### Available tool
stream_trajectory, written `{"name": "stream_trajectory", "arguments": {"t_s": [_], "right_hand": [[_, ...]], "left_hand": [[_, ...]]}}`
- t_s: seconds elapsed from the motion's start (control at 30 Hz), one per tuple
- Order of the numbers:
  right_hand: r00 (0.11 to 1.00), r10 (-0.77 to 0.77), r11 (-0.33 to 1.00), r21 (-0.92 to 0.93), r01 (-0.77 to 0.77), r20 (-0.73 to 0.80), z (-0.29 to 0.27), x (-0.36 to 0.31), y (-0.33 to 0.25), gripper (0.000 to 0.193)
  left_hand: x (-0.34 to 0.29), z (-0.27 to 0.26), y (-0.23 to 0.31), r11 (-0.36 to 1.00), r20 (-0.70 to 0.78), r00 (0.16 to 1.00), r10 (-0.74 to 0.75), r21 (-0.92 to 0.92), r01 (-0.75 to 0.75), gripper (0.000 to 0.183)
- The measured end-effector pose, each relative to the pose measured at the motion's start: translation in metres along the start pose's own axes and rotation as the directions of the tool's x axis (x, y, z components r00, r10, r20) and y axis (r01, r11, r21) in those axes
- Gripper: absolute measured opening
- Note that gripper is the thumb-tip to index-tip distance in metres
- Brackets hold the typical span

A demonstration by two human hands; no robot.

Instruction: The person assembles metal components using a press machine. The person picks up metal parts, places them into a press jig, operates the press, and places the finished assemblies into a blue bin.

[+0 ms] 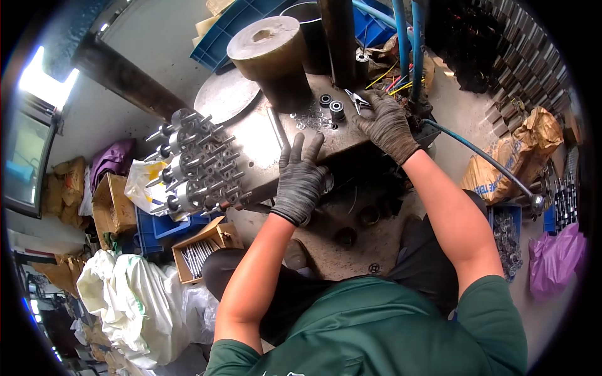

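Both my hands wear dark grey knitted gloves. My left hand [300, 182] reaches over the front edge of the metal worktable [257, 165], its fingers apart and pointing at a scatter of small shiny rings [306, 119]. Beside its thumb shows a round metal part [328, 182]; whether the hand touches it I cannot tell. My right hand [387, 125] is closed around a pair of pliers [357, 100] with slim silver jaws, the handles hidden in the glove. Black-sealed bearings [337, 109] stand stacked between the hands, and one more bearing [325, 99] sits just behind. A metal rod [276, 127] lies left of the rings.
Several metal shafts with round flanges [194, 163] crowd the table's left side. A thick steel cylinder [266, 47] and a dark column [337, 44] rise behind. Blue hoses [415, 53] and a ball-ended lever [501, 169] are right. A cardboard box of rods [199, 255] stands lower left.
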State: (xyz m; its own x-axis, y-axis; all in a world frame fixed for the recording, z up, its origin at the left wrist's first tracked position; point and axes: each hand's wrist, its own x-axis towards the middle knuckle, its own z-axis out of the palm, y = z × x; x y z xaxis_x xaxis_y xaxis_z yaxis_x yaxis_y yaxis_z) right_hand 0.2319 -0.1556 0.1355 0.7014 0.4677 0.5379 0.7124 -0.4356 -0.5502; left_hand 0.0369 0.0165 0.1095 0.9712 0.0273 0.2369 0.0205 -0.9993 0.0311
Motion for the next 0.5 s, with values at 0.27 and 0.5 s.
{"name": "stream_trajectory", "arguments": {"t_s": [0.27,0.5], "right_hand": [[0.474,0.554,-0.130,0.633,-0.763,0.685,0.010,-0.109,-0.052,0.014],[0.712,0.472,0.508,0.500,-0.701,0.519,0.087,-0.124,-0.047,0.029]], "left_hand": [[0.005,-0.003,0.007,0.998,-0.043,0.997,-0.060,-0.017,0.059,0.010],[-0.017,0.002,0.014,0.664,-0.218,0.886,-0.410,-0.737,0.126,0.021]]}}
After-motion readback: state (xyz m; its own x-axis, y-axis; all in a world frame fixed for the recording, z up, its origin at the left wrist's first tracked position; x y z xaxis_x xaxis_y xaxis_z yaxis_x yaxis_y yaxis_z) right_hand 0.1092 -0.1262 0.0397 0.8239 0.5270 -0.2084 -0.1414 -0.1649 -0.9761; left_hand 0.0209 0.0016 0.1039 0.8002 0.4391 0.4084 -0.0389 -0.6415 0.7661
